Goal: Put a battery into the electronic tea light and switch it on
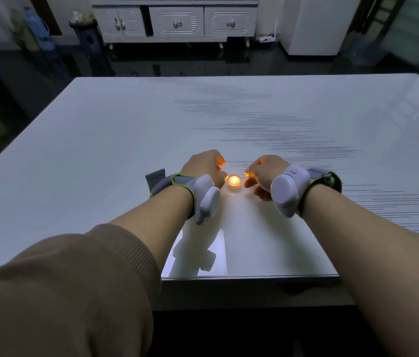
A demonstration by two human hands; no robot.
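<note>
A small round tea light [234,182] stands upright on the white table [100,150] and glows orange. My left hand [204,167] sits just left of it, fingers curled loosely, fingertips close to the light's left side. My right hand [265,173] is just to the right, fingers spread a little, a small gap between them and the light. Neither hand holds anything. Both wrists carry grey strapped sensor units. No battery is visible.
The table's near edge [249,278] runs just below my forearms. Beyond the far edge lie a dark glossy floor and a white cabinet [177,21] with drawers. A dark stand [88,39] is at the back left.
</note>
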